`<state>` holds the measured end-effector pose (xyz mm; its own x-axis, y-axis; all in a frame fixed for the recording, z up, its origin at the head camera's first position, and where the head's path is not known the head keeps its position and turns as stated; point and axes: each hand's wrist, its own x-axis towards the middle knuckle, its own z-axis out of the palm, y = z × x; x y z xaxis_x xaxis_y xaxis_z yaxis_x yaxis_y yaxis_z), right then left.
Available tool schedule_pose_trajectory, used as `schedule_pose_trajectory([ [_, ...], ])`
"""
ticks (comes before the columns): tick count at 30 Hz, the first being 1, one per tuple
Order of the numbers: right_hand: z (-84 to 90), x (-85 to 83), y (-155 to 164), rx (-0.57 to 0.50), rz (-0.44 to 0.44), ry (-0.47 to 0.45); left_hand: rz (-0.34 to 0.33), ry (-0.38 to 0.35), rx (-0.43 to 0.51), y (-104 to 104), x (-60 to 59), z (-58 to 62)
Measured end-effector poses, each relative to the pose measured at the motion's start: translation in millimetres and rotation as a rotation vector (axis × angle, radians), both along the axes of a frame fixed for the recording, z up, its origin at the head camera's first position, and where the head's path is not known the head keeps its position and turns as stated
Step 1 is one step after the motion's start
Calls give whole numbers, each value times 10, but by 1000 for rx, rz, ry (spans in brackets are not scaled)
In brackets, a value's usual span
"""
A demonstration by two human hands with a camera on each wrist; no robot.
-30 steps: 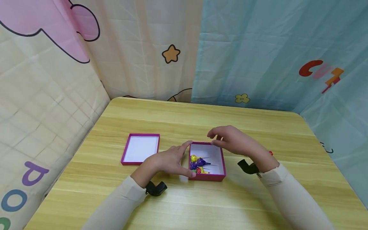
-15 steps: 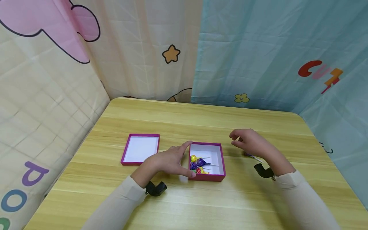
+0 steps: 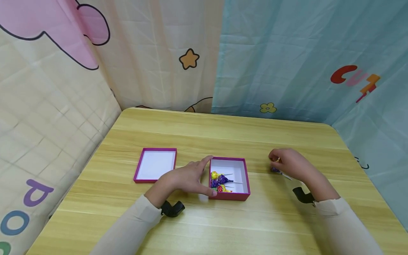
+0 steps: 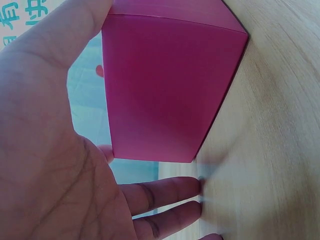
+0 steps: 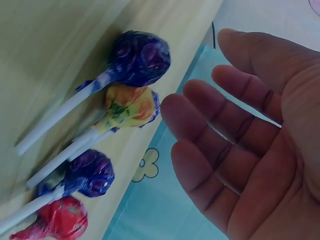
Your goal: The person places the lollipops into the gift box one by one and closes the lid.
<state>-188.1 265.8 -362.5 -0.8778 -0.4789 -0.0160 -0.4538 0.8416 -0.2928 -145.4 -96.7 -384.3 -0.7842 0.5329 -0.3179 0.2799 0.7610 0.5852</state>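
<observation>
Left hand [image 3: 188, 179] bracing magenta box [image 3: 229, 193], wrapped lollipops [image 3: 220, 182] inside

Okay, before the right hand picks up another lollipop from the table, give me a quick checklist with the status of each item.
1. Right hand free to grasp: ok, fingers open and holding nothing.
2. Lollipops within reach: ok, four lie side by side on the table, the purple lollipop nearest the fingertips.
3. Box steadied: ok, the left hand rests against its left wall.
4. Room in the box: ok, its lollipops sit at the left side and the white floor shows.
5. Lid out of the way: ok, it lies left of the box.
6. Sticks untangled: cannot tell, their ends run out of view.
</observation>
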Motion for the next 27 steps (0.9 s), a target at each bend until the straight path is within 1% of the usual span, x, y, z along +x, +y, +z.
schedule_pose_trajectory([
  [4, -27, 32, 44, 11, -24, -6, 6, -5, -3, 2, 1, 0],
  [9, -56, 57, 72, 35, -46, -46, 9, -9, -3, 5, -2, -5],
  [18, -136, 71, 103, 81, -46, -68, 2, 0, 4, 5, 11, -8],
  [27, -176, 70, 80, 85, -44, -59, 3, 2, -2, 5, 14, 13],
])
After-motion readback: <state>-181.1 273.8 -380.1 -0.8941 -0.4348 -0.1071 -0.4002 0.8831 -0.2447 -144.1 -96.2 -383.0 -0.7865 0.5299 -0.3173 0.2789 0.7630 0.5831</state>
